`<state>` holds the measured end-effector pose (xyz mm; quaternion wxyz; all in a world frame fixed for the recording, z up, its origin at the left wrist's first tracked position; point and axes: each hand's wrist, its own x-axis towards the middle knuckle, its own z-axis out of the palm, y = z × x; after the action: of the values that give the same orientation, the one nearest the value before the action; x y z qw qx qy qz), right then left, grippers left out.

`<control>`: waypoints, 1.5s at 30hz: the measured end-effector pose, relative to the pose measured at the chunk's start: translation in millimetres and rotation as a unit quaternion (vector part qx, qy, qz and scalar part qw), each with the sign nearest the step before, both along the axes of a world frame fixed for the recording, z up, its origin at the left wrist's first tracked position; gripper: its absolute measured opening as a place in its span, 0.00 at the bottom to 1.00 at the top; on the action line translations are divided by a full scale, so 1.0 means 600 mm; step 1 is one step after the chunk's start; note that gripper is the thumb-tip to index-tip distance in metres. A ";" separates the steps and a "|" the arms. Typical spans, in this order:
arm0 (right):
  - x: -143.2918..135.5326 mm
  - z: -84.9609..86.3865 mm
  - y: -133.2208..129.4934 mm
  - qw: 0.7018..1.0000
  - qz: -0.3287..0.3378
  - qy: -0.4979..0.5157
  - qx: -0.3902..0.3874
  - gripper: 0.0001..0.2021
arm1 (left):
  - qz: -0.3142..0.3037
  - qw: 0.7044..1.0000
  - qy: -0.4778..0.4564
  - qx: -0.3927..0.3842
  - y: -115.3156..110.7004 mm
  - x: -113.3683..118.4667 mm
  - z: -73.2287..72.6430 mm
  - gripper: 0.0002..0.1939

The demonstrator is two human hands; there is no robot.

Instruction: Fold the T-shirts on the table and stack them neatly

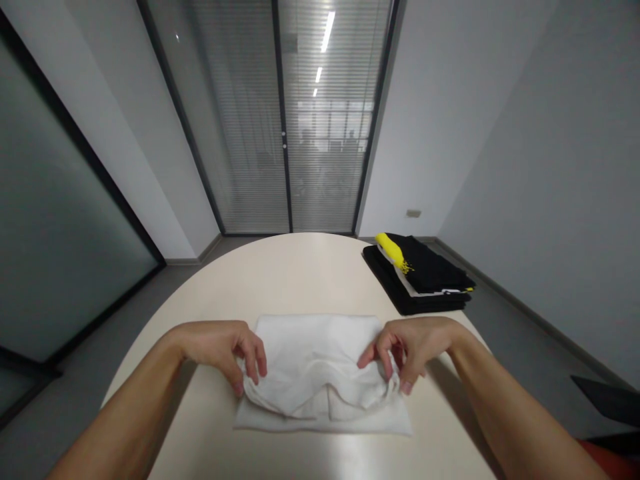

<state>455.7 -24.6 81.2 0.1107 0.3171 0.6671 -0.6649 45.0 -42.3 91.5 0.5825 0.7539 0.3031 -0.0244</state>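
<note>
The person's bare forearms reach in from the lower corners, the left one slanting up to the right and the right one up to the left, over a smooth cream tabletop [280, 277] with a curved far edge. At the lower right, partly cut off, are a flat dark panel [605, 400] and a red surface [613, 460]. Between the hands, on the near part of the table, lies a folded white cloth [315, 337], soft and matt, its near layer rumpled into curved folds above a flat, straight bottom edge. The left hand [233, 347], wrist bent and fingers curled downward, pinches the cloth's left edge between thumb and fingers. The right hand [407, 343], arched in much the same way, pinches the right edge, thumb toward the near side. Beyond the right hand, near the table's far right edge, sits a stack of folded black fabric [435, 267] with a pale layer in between and a bright yellow patch [393, 252] on its upper left. Farther back stand plain pale walls [450, 133], a small wall plate [413, 214], and a dark-framed glass partition [325, 173] with fine horizontal blinds
</note>
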 end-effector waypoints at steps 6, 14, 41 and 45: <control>0.006 0.004 0.009 0.994 -0.084 0.032 0.063 0.25 | 0.104 0.994 0.002 -0.016 0.010 -0.026 0.000 0.20; 0.029 -0.043 0.040 0.935 -0.224 -0.085 0.263 0.30 | 0.331 0.940 0.046 0.072 0.049 -0.035 -0.059 0.36; -0.050 -0.053 0.040 0.740 -0.262 0.026 0.619 0.13 | 0.423 0.828 -0.055 0.364 0.071 0.002 -0.107 0.19; -0.071 -0.022 -0.006 0.808 -0.060 0.109 0.576 0.18 | 0.234 0.883 0.006 0.407 0.033 0.023 -0.064 0.13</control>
<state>413.2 -27.9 67.8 -0.2062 0.2878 0.9150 -0.1937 58.9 -22.8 53.1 0.2114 0.8314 0.4577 0.2338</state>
